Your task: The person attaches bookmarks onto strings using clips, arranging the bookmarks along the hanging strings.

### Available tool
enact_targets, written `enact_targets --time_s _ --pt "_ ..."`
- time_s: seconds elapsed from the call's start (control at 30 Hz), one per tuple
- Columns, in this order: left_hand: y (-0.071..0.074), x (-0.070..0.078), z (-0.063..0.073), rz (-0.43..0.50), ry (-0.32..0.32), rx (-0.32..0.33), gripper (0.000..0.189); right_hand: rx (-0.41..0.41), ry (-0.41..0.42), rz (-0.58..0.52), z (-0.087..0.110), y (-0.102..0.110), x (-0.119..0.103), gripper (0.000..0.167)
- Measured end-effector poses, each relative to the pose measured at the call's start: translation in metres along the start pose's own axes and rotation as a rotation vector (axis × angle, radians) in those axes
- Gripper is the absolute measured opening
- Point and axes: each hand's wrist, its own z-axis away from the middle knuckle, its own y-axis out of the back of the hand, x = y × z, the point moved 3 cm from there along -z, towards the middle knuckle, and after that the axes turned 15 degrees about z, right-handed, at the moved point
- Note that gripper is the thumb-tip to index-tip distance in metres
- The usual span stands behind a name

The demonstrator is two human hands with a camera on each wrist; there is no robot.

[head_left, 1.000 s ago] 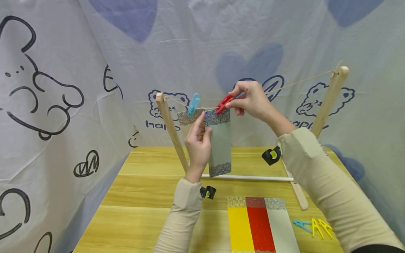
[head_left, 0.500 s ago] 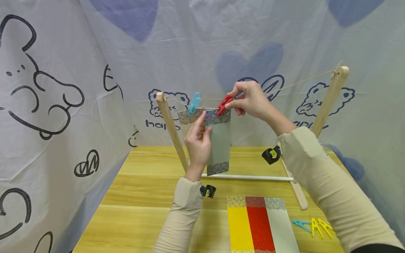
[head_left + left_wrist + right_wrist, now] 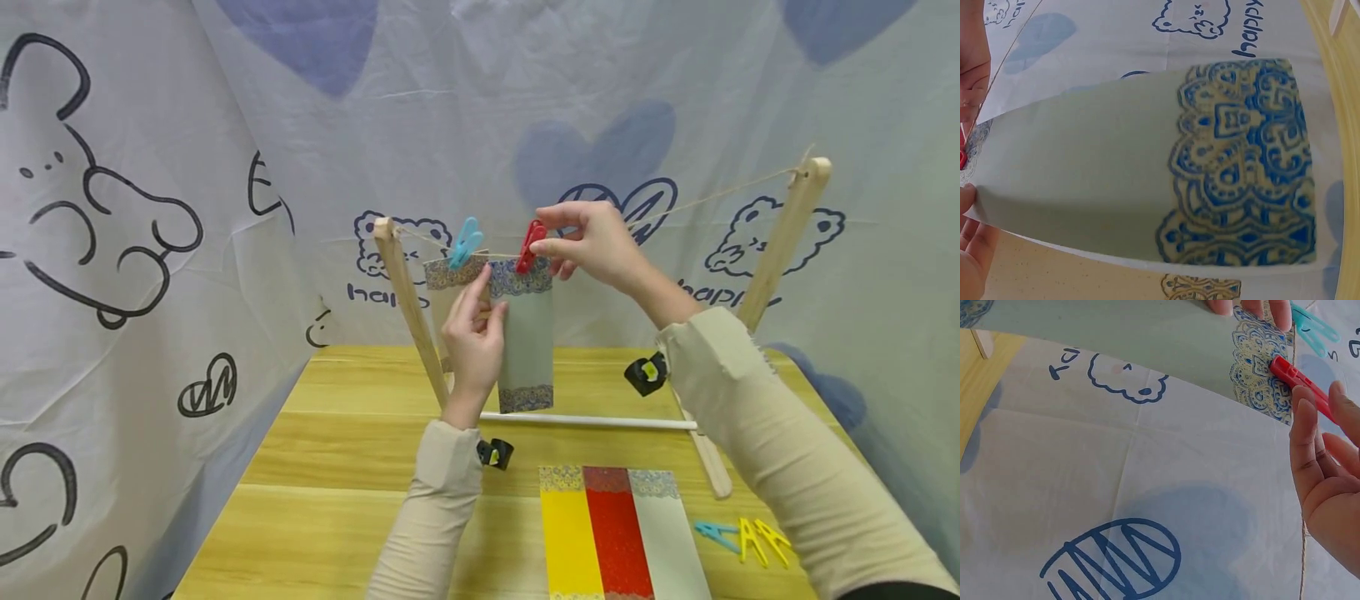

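Note:
A pale green card with blue lace-patterned ends hangs at the string. My left hand pinches its left edge near the top, thumb on the front face. At its top edge a red clothespin bites over card and string. My right hand holds the clothespin's handles between thumb and index finger, as the right wrist view also shows. Just left, a light blue clothespin grips a beige card, partly hidden behind my left hand.
Wooden posts carry the string, joined low by a white rod. Yellow, red and pale cards lie side by side on the wooden table. Right of them are a blue clothespin and yellow clothespins.
The red clothespin has turned more upright on the card, and my right fingers have loosened a little around it. The card's lower end has swung slightly. My left hand stays at its edge.

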Motion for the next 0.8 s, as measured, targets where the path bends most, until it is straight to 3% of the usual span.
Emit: enact_targets --time_s 0.23,0.5,0.8 --pt "0.003 -0.001 0.004 0.017 0.036 0.018 0.040 0.052 0.067 -0.052 0.009 0.004 0.006 0.044" --pt "0.006 -0.003 0.010 0.003 -0.046 0.048 0.035 0.103 0.117 -0.139 0.023 0.012 0.020 0.039" --pt "0.006 -0.003 0.013 0.002 -0.046 0.044 0.029 0.146 0.174 -0.173 0.037 0.023 0.024 0.036"
